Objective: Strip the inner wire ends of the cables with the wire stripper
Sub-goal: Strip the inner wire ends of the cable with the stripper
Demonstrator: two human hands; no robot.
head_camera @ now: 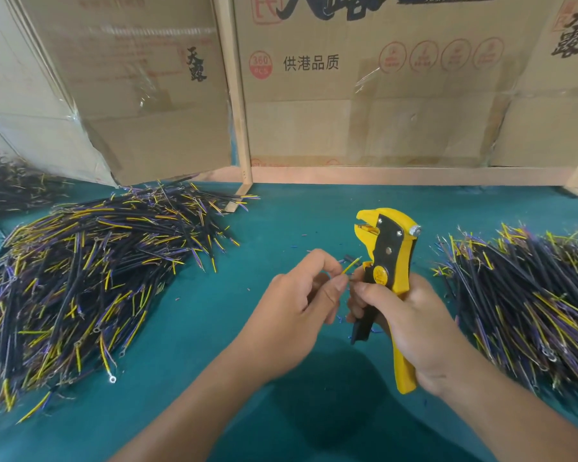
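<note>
My right hand grips the handles of a yellow and black wire stripper, held upright with its jaws at the top. My left hand pinches a short cable between thumb and forefinger; its yellow inner wire and black sheath stick out toward the stripper's body. The cable end is beside the tool, below the jaws, not in them. My right thumb tip lies close to the left thumb.
A large heap of black cables with yellow and purple wires lies at the left on the green table. Another heap lies at the right. Cardboard boxes and a wooden frame stand behind. Small insulation scraps dot the table.
</note>
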